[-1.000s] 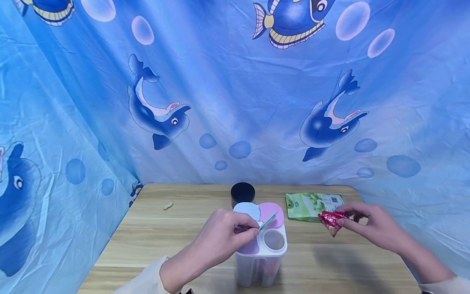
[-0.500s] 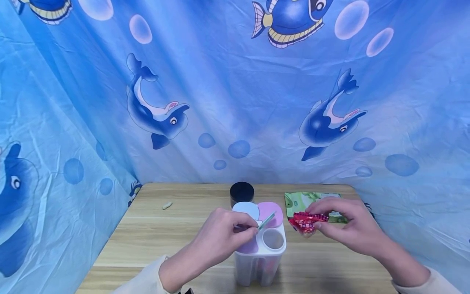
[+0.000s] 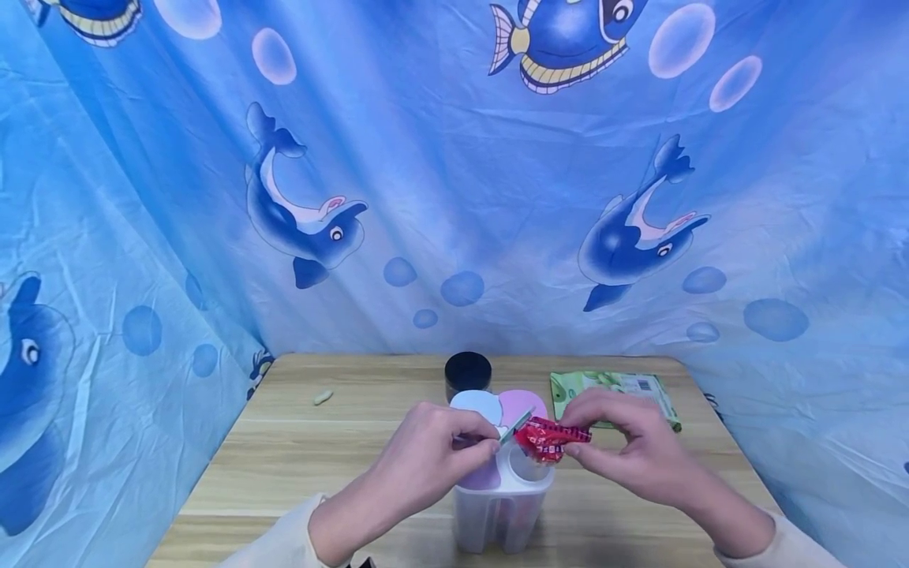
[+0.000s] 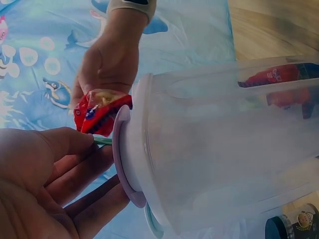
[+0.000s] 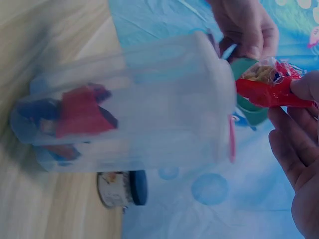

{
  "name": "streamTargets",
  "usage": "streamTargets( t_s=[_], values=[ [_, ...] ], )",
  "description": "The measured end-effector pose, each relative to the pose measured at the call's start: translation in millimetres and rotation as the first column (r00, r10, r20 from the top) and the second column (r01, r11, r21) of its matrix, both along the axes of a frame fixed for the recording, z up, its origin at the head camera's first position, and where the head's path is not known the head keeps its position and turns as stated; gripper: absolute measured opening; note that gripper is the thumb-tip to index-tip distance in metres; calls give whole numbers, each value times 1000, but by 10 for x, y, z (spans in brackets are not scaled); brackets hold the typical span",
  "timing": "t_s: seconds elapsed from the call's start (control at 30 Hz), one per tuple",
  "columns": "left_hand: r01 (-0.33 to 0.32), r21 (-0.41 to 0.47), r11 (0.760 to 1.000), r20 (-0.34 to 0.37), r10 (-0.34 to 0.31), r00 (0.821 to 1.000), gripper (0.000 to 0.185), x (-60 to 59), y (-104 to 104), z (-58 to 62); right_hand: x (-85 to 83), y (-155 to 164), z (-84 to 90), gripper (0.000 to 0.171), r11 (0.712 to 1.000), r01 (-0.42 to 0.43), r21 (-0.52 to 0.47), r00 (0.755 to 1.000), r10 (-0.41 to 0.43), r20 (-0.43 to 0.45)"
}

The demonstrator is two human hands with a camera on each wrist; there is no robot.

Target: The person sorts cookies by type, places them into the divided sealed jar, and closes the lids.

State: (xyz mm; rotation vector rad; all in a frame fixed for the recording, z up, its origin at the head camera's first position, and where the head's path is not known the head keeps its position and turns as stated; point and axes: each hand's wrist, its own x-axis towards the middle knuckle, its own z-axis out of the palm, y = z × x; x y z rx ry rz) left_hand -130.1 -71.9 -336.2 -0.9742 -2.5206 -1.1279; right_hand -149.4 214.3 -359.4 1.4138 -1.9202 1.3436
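Observation:
My left hand (image 3: 429, 454) pinches the small green lid (image 3: 517, 424) and holds it tilted up from one corner of a tall translucent storage container (image 3: 490, 517). That corner's round opening is uncovered, while blue, pink and purple lids cover the others. Over the opening, my right hand (image 3: 628, 442) pinches a red snack packet (image 3: 545, 440) by its crimped end. A clear window in the packet shows tan contents in the right wrist view. Inside the container, red and dark blue packets (image 5: 84, 112) show through its wall near the bottom.
Behind the container stands a jar with a black lid (image 3: 468, 369). A green pouch (image 3: 566, 388) lies flat at the back right, partly behind my right hand. One peanut-shaped piece (image 3: 323, 397) lies at the back left. A blue sea-print curtain (image 3: 454, 197) encloses the wooden table (image 3: 284, 457).
My right hand has carried the red packet left, from beside the green pouch to over the container's opening. My left hand has stayed put with the green lid.

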Motion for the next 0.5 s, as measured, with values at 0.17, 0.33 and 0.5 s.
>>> streamTargets(
  t_s=[0.17,0.33,0.5],
  values=[
    [5,-2,1000,-1,-5,1000,7,-9,6,0,-14,-70,-85,42,998,6,61,999,-4,-35],
    [0,-16,1000,24,0,1000,7,-19,7,3,-26,-107,-85,43,986,26,166,996,-11,-92],
    [1,-14,1000,10,-1,1000,7,-29,0,-10,-32,-107,-28,37,958,59,279,998,-50,-40]
  ],
)
